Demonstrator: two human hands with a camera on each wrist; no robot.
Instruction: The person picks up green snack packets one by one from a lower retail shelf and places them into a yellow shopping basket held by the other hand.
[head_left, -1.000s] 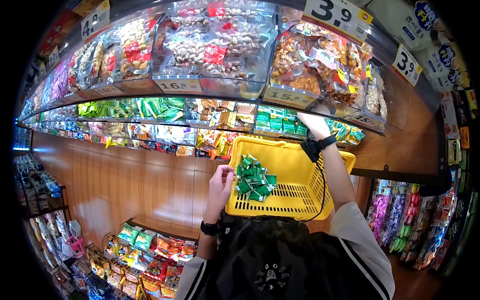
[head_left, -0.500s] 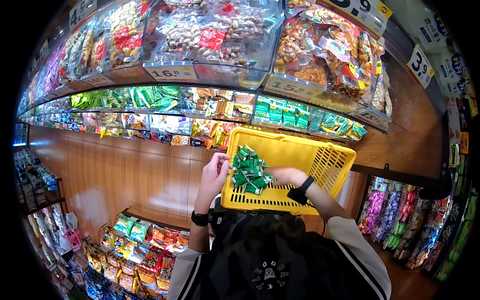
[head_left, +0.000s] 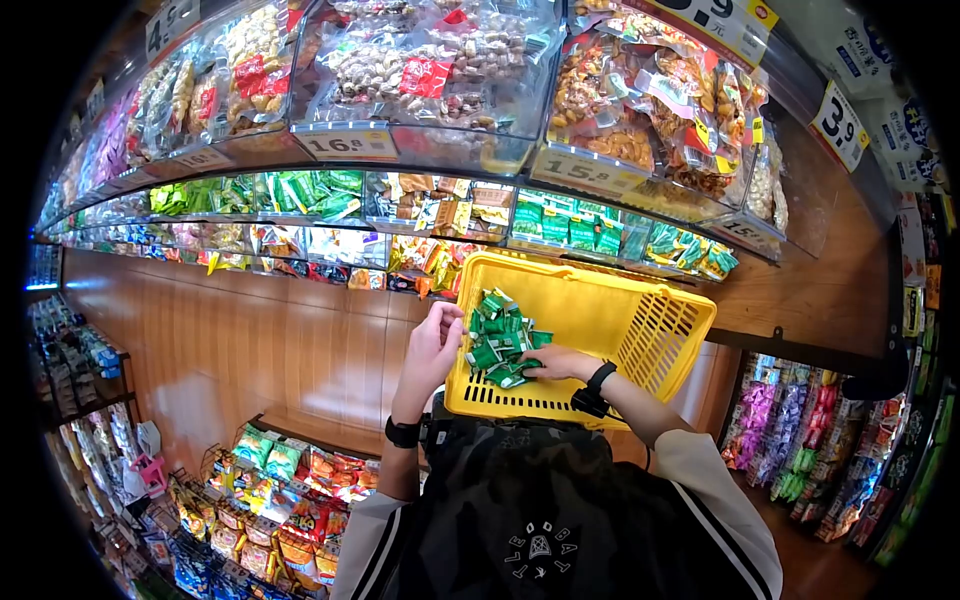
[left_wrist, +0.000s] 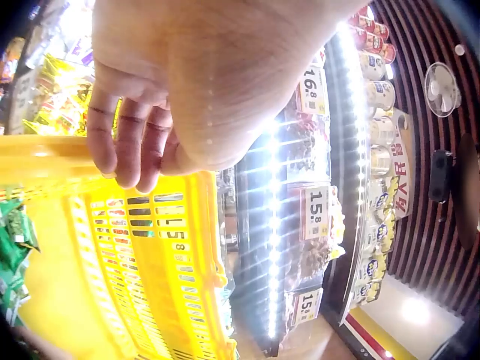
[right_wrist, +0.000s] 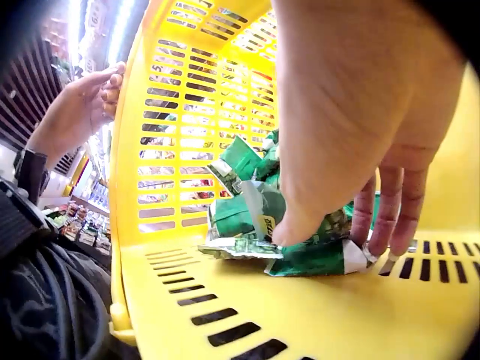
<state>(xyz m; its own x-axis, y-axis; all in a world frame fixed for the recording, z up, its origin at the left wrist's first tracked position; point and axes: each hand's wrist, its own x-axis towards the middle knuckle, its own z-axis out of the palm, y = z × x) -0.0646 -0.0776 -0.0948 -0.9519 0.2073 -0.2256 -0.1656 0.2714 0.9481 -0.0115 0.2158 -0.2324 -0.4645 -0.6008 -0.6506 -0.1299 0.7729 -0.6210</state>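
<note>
Inside a yellow shopping basket (head_left: 590, 280), several small green snack packets (head_left: 495, 345) lie heaped toward the left. My right hand (head_left: 560, 362) reaches down into that heap. In the right wrist view its thumb (right_wrist: 289, 231) lies against the packets on one side and the fingers (right_wrist: 386, 214) come down on the other, with green packets (right_wrist: 311, 259) gripped between; the palm hides part of them. My left hand (head_left: 432, 345) is at the basket's left rim, its fingers loosely bent. Seen from the left wrist, those fingers hang over the yellow rim (left_wrist: 45, 154).
Beyond the basket runs a shelf with green packets (head_left: 570, 222) in clear bins. Larger bagged snacks (head_left: 430, 75) fill the tier above, behind price tags (head_left: 345, 143). Hanging packets (head_left: 800, 430) are at the right, and a low snack rack (head_left: 280, 490) stands at the lower left.
My right hand has come from the shelf bin down into the basket, onto the green packets. The left hand stays by the left rim. The view has shifted slightly.
</note>
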